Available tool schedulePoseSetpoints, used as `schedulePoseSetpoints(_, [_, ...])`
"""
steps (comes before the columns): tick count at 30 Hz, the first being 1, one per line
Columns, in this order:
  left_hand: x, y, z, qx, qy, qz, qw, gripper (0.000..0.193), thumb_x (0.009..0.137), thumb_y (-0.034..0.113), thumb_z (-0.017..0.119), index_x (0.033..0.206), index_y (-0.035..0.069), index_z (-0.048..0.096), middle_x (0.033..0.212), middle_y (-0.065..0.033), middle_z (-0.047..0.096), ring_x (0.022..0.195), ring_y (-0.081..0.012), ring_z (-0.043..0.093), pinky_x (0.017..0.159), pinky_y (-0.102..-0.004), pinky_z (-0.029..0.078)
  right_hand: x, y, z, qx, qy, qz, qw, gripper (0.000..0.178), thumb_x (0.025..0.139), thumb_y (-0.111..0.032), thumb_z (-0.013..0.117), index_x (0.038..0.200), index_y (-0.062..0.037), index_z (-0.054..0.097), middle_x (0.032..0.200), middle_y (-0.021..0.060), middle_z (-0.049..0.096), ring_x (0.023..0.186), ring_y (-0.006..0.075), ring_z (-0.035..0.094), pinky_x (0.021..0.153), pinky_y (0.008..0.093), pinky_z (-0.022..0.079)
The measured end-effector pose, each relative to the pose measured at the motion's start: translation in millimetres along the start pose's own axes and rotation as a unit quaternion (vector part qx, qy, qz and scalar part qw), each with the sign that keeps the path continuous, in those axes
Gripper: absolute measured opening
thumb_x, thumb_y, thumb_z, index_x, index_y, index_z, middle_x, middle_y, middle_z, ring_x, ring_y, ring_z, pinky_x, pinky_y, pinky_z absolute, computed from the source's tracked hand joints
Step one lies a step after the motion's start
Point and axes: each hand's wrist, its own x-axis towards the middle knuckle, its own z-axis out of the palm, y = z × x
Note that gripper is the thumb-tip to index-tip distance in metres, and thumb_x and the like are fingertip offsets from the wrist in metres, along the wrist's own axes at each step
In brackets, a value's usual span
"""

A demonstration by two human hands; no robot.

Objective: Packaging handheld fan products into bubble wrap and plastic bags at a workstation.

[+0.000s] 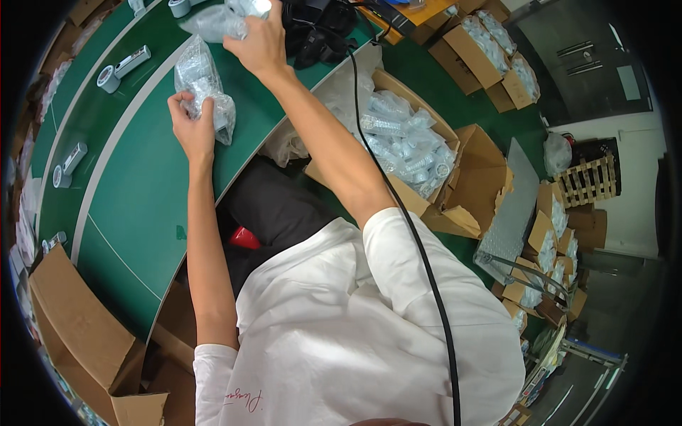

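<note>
My left hand (193, 126) is closed round the lower part of a clear bubble-wrap bag (199, 71), thumb and fingers on either side of it. Something pale shows through the bag, but I cannot make out its kind. Farther up the green work table (135, 192), my right hand (261, 42) grips a second clear bubble-wrap bag (212, 24), with a light object partly showing at its upper end. Fingers and the picture's edge hide part of that one.
White and grey handheld devices (133, 62) lie on the green belt (89, 128) to the left. A black bag with cables (320, 28) sits beside my right hand. A cardboard box of wrapped items (412, 142) stands right; an open carton (78, 319) stands lower left. A black cable (419, 248) crosses my right arm.
</note>
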Motion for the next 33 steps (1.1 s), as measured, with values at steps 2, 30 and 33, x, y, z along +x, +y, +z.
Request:
schedulePoseSetpoints(2, [-1.0, -0.7, 0.5, -0.003, -0.008, 0.005, 1.000, 0.025, 0.085, 0.005, 0.063, 0.103, 0.010, 0.047, 0.097, -0.0084, 0.058, 0.076, -0.0165, 0.051, 0.072, -0.0274, 0.046, -0.7, -13.2, -12.7, 0.099, 0.037, 0.093, 0.990, 0.074, 0.074, -0.034, 0.078, 0.138, -0.0070, 0.054, 0.140, 0.0157, 0.051, 0.119, 0.0341, 0.049, 0.104, 0.0474, 0.031])
schedulePoseSetpoints(30, [-173.2, 8.7, 134.6, -0.164, -0.529, -0.413, 0.723, 0.022, 0.086, 0.010, 0.051, 0.107, 0.017, 0.049, 0.101, -0.0008, 0.047, 0.087, -0.0122, 0.044, 0.077, -0.0212, 0.036, -140.9, 415.9, -259.5, -0.143, 0.141, 0.328, 0.923, 0.056, 0.070, -0.039, 0.082, 0.108, 0.0010, 0.070, 0.117, 0.0267, 0.061, 0.103, 0.0358, 0.060, 0.091, 0.0396, 0.049])
schedulePoseSetpoints(33, [-187.4, -20.1, 136.7, -0.142, -0.524, -0.399, 0.739, 0.022, 0.087, 0.009, 0.052, 0.107, 0.016, 0.048, 0.100, -0.0013, 0.048, 0.085, -0.0125, 0.044, 0.076, -0.0218, 0.037, -141.8, 409.9, -222.8, -0.226, 0.079, 0.306, 0.921, 0.052, 0.076, -0.031, 0.077, 0.119, -0.0027, 0.067, 0.121, 0.0252, 0.060, 0.110, 0.0371, 0.057, 0.100, 0.0402, 0.045])
